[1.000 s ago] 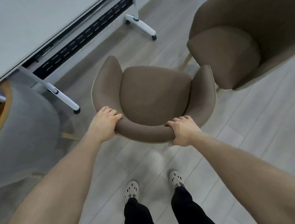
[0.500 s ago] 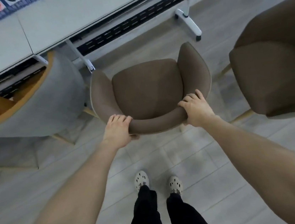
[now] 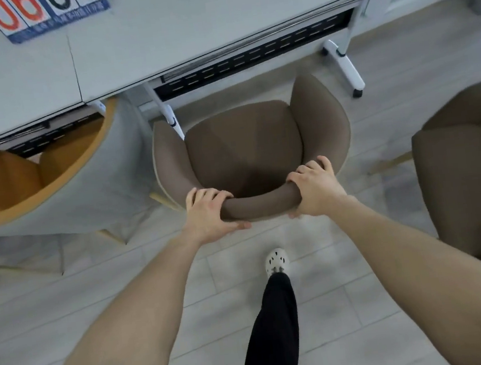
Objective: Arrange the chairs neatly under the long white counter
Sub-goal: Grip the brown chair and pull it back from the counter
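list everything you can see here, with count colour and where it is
counter: 1, white, across the top
number card: 1, blue edge with red and black digits, on the counter, top left
slotted panel: 2, black, under the counter's edge
counter leg: at least 2, white, below the counter
middle chair: 1, brown, centre, facing the counter
right chair: 1, brown, right edge
left chair: 1, grey outside, orange inside, left, front under the counter
floor: 1, light grey planks
shoe: 1, white, bottom centre
trouser leg: 1, black, bottom centre
left hand: 1, grips the middle chair's backrest
right hand: 1, grips the same backrest
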Action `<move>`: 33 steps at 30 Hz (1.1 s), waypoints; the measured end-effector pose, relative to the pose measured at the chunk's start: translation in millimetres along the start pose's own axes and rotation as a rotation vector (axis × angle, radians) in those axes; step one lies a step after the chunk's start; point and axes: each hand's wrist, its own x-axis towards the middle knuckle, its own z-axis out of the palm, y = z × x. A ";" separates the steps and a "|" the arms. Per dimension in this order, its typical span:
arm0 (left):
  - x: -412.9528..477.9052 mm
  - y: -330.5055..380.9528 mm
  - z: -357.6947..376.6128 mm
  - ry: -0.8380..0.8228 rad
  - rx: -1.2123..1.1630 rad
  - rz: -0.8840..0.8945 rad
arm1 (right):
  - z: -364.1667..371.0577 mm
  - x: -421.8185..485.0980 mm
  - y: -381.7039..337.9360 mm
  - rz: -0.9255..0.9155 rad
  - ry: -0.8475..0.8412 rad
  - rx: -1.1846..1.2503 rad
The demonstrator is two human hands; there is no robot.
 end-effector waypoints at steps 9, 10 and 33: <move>110.7 -29.5 -44.0 0.000 -0.002 -0.020 | -48.4 112.1 33.8 -0.006 -0.009 -0.002; 121.1 -29.4 -48.1 0.001 -0.008 -0.027 | -53.6 123.7 39.6 -0.012 -0.013 -0.004; 192.3 41.1 -118.0 -0.279 -0.082 -0.112 | -103.0 125.2 76.1 -0.084 0.045 0.139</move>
